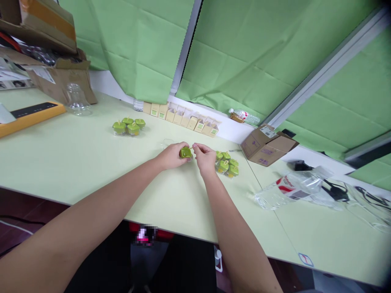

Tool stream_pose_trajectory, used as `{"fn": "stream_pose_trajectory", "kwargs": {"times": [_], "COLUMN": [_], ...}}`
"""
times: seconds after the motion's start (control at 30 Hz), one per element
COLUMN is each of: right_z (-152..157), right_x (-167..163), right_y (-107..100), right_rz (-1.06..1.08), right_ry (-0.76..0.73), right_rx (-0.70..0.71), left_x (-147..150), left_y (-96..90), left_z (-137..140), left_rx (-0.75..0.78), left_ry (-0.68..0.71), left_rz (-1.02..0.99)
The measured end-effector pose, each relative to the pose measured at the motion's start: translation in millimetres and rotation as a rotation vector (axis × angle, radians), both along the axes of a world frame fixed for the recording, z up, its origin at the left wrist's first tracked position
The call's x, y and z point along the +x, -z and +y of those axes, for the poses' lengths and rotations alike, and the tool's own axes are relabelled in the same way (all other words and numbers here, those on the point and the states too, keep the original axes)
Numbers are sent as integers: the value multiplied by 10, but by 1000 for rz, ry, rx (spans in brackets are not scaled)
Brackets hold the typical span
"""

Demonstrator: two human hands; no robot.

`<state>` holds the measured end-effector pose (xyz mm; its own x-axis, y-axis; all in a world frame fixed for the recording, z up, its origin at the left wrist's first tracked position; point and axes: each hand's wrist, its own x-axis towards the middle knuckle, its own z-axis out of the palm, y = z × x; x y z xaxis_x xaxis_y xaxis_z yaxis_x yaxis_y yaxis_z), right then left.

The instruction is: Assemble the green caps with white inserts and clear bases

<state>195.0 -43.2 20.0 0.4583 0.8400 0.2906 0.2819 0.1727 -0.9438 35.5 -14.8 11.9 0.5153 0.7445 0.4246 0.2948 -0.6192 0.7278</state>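
Observation:
My left hand (175,156) is closed round a small container with a green lid (185,152), tilted so that its lid faces me. Right beside it, my right hand (204,157) pinches a thin yellowish strand at the lid's edge; its far end is too small to make out. Several clear containers with green lids and yellow loops (224,166) stand just right of my right hand. Another group of green-lidded containers (133,129) is farther left. Behind my left hand lies a clear plastic piece (167,142), partly covered by the hand.
Several small cardboard boxes (183,118) line the wall. A carton (269,144) and a large clear bottle (290,189) are at the right; a smaller bottle (244,116) lies on the ledge. At left are an orange-framed device (33,116), a clear bottle part (76,99) and an open carton (67,79).

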Motion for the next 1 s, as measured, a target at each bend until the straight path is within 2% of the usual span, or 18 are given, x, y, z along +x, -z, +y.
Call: {"fn": "stream_pose_trajectory", "kwargs": {"times": [0.33,0.5,0.87,1.0], "right_z": [1,-22,6,-3], "right_x": [26,2,-16,-40], "right_y": [-83,-105,-56,-43], "right_rz": [35,89,124,132], "right_ry": [34,9,-52,-78], "right_rx": [134,92,166,122], "left_x": [18,24,38,42], "left_y": [-10,-3,28,51], "left_z": [-2,2,19,44], "left_rx": [4,-30,-45,-27], "left_ry": [-37,-30,-32,-39], "left_rz": [-13,-51,-76,-97]}}
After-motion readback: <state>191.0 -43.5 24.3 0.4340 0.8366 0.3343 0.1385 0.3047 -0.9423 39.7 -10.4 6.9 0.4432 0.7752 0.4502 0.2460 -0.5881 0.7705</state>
